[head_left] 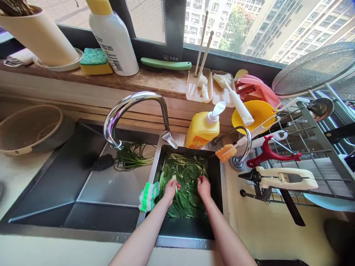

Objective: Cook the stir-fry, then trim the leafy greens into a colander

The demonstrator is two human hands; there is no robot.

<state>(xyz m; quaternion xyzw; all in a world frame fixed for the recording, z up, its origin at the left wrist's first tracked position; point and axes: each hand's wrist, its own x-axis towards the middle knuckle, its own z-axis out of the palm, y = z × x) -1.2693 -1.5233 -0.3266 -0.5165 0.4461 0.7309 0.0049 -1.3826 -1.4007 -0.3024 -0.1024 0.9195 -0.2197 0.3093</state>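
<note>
Leafy green vegetables (183, 201) with pale stalks lie in water in the small right sink basin (191, 231). My left hand (171, 190) is closed over the left part of the greens, with a pale green stalk between thumb and fingers. On the right side of the basin my right hand (204, 188) has its fingers curled inward among the leaves; what they hold is hidden. A green-and-white striped cloth (149, 197) hangs over the divider beside my left forearm.
A chrome faucet (135, 96) arches over the left basin (102, 192), where thin green stems (135, 157) and a dark scrubber (102, 162) lie. Behind the right basin stand a yellow pump bottle (202, 129) and a small tap (245, 138). A dish rack (313, 151) with scissors (285, 178) is at right.
</note>
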